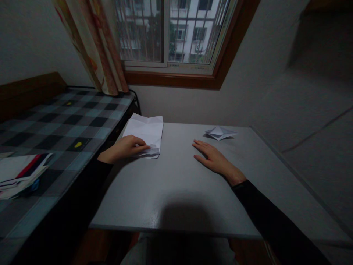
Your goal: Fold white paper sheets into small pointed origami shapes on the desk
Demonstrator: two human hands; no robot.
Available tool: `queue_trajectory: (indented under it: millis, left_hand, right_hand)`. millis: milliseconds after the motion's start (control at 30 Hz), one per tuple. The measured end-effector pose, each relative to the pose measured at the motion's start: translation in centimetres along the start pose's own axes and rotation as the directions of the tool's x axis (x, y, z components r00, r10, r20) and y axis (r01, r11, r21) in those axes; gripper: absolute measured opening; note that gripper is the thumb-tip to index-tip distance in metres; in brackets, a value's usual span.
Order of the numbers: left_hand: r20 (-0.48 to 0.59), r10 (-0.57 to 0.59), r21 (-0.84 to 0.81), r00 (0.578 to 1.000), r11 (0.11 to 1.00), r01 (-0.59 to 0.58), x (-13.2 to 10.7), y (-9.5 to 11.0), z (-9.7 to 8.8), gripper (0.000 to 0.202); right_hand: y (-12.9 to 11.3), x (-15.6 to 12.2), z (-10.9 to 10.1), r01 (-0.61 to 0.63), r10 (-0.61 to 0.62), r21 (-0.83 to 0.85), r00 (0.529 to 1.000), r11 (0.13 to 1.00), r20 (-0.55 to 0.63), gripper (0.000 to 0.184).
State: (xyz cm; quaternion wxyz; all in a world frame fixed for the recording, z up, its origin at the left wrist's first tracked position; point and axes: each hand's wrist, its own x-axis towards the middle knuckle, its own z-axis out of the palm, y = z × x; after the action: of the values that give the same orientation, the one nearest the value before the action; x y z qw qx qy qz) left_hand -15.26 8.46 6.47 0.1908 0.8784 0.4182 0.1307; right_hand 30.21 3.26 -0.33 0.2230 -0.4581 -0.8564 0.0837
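Observation:
At the table's left side lie white sheets of paper (146,129), creased and slightly raised at the far edge. My left hand (125,148) is over their near part, with thumb and forefinger closed on the paper near its lower right corner. My right hand (211,157) rests palm down on the tabletop, fingers stretched out and holding nothing. Just beyond it, towards the wall, sits a folded paper boat (220,133) with two pointed ends, apart from my fingers.
The pale table (171,191) meets the wall under a barred window (187,33). On the left is a bed (91,121) with a checked cover, and a pile of folded printed paper or cloth (19,169) on it. A flowered curtain (96,48) hangs beside the window.

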Motion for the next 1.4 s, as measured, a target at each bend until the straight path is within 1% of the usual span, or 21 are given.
queue_trajectory:
  millis: [67, 133, 200, 267, 300, 333, 400, 467, 500, 633, 733, 767, 800, 867, 933, 1033, 1133, 1200, 1300, 1367, 1400]
  left_hand:
    - [0.007, 0.003, -0.032, 1.0, 0.999, -0.003, -0.1, -0.1, 0.0, 0.051]
    - [-0.029, 0.013, -0.041, 0.999, 0.999, -0.014, -0.1, -0.2, 0.2, 0.049]
    - [-0.143, 0.026, -0.017, 0.989, 0.999, -0.029, 0.0, 0.2, 0.4, 0.047]
    - [-0.292, 0.047, 0.027, 0.955, 0.999, -0.041, 0.1, 1.0, 0.8, 0.044]
    - [-0.348, 0.069, 0.053, 0.935, 0.997, -0.054, 0.2, 1.6, 1.0, 0.043]
    - [-0.377, 0.094, 0.084, 0.921, 0.994, -0.068, 0.2, 2.4, 1.3, 0.042]
    - [-0.384, 0.164, 0.155, 0.909, 0.982, -0.112, 0.3, 4.1, 2.1, 0.039]
    - [-0.354, 0.235, 0.208, 0.905, 0.963, -0.169, 0.3, 5.8, 3.3, 0.038]
    - [-0.317, 0.274, 0.229, 0.908, 0.951, -0.207, 0.3, 6.6, 3.9, 0.037]
    - [-0.263, 0.386, 0.303, 0.884, 0.903, -0.304, 0.2, 9.0, 6.7, 0.033]
    - [-0.261, 0.485, 0.358, 0.835, 0.851, -0.383, 0.1, 10.3, 8.5, 0.029]
    - [-0.276, 0.52, 0.373, 0.808, 0.833, -0.409, 0.1, 10.7, 8.9, 0.029]
    - [-0.283, 0.556, 0.382, 0.782, 0.813, -0.44, 0.0, 11.0, 9.3, 0.028]
    - [-0.298, 0.598, 0.385, 0.744, 0.789, -0.48, -0.1, 11.4, 9.7, 0.026]
    - [-0.316, 0.611, 0.38, 0.726, 0.783, -0.493, -0.2, 11.7, 10.0, 0.024]
    - [-0.306, 0.615, 0.358, 0.727, 0.782, -0.51, -0.2, 11.7, 10.0, 0.025]
    - [-0.214, 0.625, 0.283, 0.751, 0.775, -0.564, -0.1, 11.6, 9.2, 0.03]
    - [-0.122, 0.621, 0.183, 0.774, 0.781, -0.597, 0.0, 11.3, 7.9, 0.042]
    - [-0.068, 0.596, 0.014, 0.8, 0.802, -0.597, 0.1, 9.8, 5.2, 0.06]
    - [-0.06, 0.541, -0.078, 0.839, 0.835, -0.544, 0.1, 7.9, 3.4, 0.057]
    - [-0.066, 0.496, -0.119, 0.866, 0.858, -0.5, 0.2, 6.8, 2.7, 0.051]
  right_hand:
    - [0.0, 0.0, 0.0, -0.003, 0.003, 0.0, 1.0, 1.0, 0.001, 0.061]
    - [0.1, -0.1, 0.0, -0.006, 0.006, -0.004, 1.0, 1.0, 0.004, 0.06]
    - [0.2, -0.2, 0.1, -0.003, 0.003, -0.008, 1.0, 1.0, 0.008, 0.06]
    - [0.2, -0.2, 0.1, 0.001, -0.001, -0.009, 1.0, 1.0, 0.011, 0.061]
    - [0.2, -0.3, 0.1, -0.001, 0.001, -0.006, 1.0, 1.0, 0.009, 0.061]
    - [0.1, -0.3, 0.0, -0.005, 0.005, 0.0, 1.0, 1.0, 0.005, 0.061]
    - [-0.1, -0.2, -0.1, -0.019, 0.019, 0.022, 1.0, 1.0, -0.008, 0.061]
    - [-0.5, -0.2, -0.3, -0.041, 0.042, 0.056, 0.999, 0.998, -0.022, 0.061]
    - [-0.6, -0.2, -0.4, -0.053, 0.056, 0.071, 0.998, 0.996, -0.032, 0.062]
    - [-1.3, -0.1, -0.7, -0.069, 0.075, 0.077, 0.993, 0.995, -0.09, 0.075]
    - [-1.7, 0.1, -0.9, 0.014, -0.007, 0.049, 0.99, 0.999, -0.139, 0.083]
    - [-1.8, 0.2, -0.9, 0.059, -0.053, 0.04, 0.988, 0.997, -0.146, 0.082]
    - [-2.0, 0.3, -1.0, 0.106, -0.101, 0.031, 0.985, 0.994, -0.143, 0.08]
    - [-2.3, 0.5, -1.0, 0.182, -0.18, 0.007, 0.977, 0.983, -0.116, 0.073]
    - [-2.4, 0.7, -1.0, 0.221, -0.222, -0.019, 0.972, 0.975, -0.078, 0.064]
    - [-2.4, 0.8, -0.9, 0.235, -0.236, -0.049, 0.971, 0.971, -0.037, 0.051]
    - [-2.1, 0.7, -0.8, 0.228, -0.229, -0.062, 0.973, 0.972, -0.016, 0.043]
    - [-2.0, 0.6, -0.8, 0.23, -0.23, -0.064, 0.973, 0.971, -0.002, 0.041]
    - [-1.7, 0.6, -0.7, 0.235, -0.235, -0.055, 0.972, 0.971, 0.009, 0.039]
    - [-1.5, 0.6, -0.7, 0.233, -0.233, -0.039, 0.972, 0.972, 0.001, 0.039]
    - [-1.4, 0.6, -0.7, 0.232, -0.232, -0.028, 0.973, 0.972, -0.006, 0.039]
